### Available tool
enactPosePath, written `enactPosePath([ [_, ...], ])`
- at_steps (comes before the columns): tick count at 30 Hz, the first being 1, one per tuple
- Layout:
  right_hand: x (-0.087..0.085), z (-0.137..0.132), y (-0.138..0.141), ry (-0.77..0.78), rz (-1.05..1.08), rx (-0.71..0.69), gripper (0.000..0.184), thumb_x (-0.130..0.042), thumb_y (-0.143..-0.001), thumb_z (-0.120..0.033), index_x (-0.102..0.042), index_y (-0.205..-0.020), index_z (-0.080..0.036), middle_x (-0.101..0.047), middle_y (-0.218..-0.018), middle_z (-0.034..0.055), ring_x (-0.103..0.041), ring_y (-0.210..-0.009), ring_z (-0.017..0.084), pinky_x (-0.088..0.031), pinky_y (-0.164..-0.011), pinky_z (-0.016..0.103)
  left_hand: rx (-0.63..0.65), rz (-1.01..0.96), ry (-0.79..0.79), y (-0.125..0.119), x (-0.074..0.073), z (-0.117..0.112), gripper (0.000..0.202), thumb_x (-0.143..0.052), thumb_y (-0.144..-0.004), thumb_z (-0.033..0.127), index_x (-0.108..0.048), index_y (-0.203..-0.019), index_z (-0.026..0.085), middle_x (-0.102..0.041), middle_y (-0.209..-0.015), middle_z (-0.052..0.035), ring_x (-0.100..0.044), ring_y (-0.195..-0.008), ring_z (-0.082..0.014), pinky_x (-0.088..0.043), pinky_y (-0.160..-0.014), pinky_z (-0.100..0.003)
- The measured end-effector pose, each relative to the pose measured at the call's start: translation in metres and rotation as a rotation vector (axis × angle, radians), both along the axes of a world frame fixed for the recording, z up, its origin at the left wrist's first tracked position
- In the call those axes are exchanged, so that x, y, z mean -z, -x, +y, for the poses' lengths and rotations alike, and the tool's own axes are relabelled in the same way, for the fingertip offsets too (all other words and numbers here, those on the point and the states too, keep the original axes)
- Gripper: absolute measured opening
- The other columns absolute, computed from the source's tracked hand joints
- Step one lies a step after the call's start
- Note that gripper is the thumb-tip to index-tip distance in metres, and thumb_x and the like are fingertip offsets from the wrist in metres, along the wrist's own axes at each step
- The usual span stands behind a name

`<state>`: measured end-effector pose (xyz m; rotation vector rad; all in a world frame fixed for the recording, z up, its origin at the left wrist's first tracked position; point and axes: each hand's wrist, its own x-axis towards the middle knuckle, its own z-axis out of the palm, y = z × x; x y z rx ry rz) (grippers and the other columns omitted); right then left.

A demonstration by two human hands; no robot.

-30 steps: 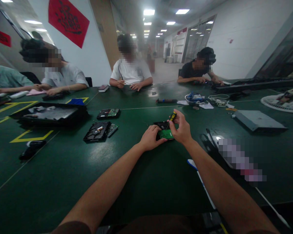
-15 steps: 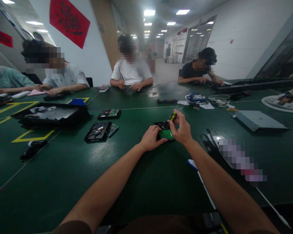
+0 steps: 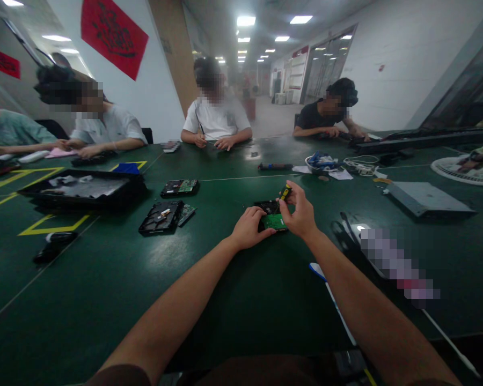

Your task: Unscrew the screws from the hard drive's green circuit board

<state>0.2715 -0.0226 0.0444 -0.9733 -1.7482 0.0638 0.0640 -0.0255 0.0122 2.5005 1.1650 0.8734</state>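
Observation:
A hard drive with a green circuit board (image 3: 274,221) lies on the dark green table in front of me. My left hand (image 3: 249,228) grips its left side, thumb along the near edge and fingers over the far part. In my right hand (image 3: 300,213) is a yellow-and-black screwdriver (image 3: 285,192), pinched by the handle and tilted over the drive. Its tip points down at the board, but whether it sits on a screw is too small to tell. Left of my hands are another hard drive (image 3: 180,187), a black drive case (image 3: 160,218) and a loose circuit board (image 3: 186,215).
A black tray (image 3: 84,201) stands at the left. To the right lie a flat grey metal box (image 3: 430,198), a bowl of cables (image 3: 324,162) and a partly blurred device with a cord. A white-and-blue stick (image 3: 338,305) runs beside my right forearm. Several people sit across the table.

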Motion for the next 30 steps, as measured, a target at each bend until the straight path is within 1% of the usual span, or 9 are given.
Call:
enactPosePath([
  [5,-0.0016,-0.0011,0.0014,-0.025,0.000,0.030,0.061,-0.061,-0.094,-0.032,-0.039,-0.151,-0.025,-0.065,-0.131,0.0135,-0.073,-0.089,0.025,-0.064,-0.083,0.045,0.004,0.003,-0.007,0.0002,-0.0002,-0.0004,0.057,-0.072,-0.082,0.059,-0.059,-0.122,0.020,-0.058,-0.126,-0.0133,-0.054,-0.121,-0.0314,-0.048,-0.106,-0.051],
  [11,-0.0009,-0.0008,0.0005,-0.031,0.003,0.035,0.062,-0.061,-0.094,-0.035,-0.039,-0.151,-0.027,-0.065,-0.129,0.0135,-0.073,-0.089,0.027,-0.065,-0.082,0.047,0.003,0.003,0.004,0.0004,0.0001,0.0000,0.057,-0.072,-0.081,0.059,-0.059,-0.121,0.021,-0.058,-0.126,-0.0134,-0.054,-0.121,-0.0318,-0.048,-0.106,-0.052],
  [21,-0.0012,-0.0009,0.0006,-0.015,-0.006,0.024,0.060,-0.060,-0.095,-0.036,-0.039,-0.151,-0.026,-0.066,-0.126,0.0132,-0.073,-0.089,0.027,-0.065,-0.082,0.048,0.003,-0.002,0.001,0.0000,0.0007,0.0002,0.057,-0.072,-0.081,0.059,-0.059,-0.122,0.021,-0.058,-0.126,-0.0133,-0.054,-0.122,-0.0321,-0.048,-0.106,-0.053],
  [24,-0.0011,-0.0012,0.0005,0.003,-0.006,0.002,0.060,-0.059,-0.095,-0.034,-0.038,-0.151,-0.026,-0.066,-0.129,0.0137,-0.074,-0.092,0.027,-0.064,-0.086,0.048,0.000,-0.003,0.000,0.0001,0.0011,0.0005,0.058,-0.072,-0.081,0.059,-0.059,-0.122,0.020,-0.058,-0.126,-0.0136,-0.054,-0.122,-0.0319,-0.048,-0.106,-0.052],
  [30,0.0012,-0.0006,0.0002,0.041,0.006,-0.099,0.060,-0.055,-0.097,-0.030,-0.035,-0.153,-0.026,-0.062,-0.137,0.0135,-0.073,-0.103,0.027,-0.061,-0.095,0.048,-0.003,0.000,0.007,0.0003,0.0010,0.0006,0.058,-0.072,-0.081,0.059,-0.059,-0.122,0.021,-0.059,-0.126,-0.0134,-0.054,-0.122,-0.0322,-0.048,-0.107,-0.053],
])
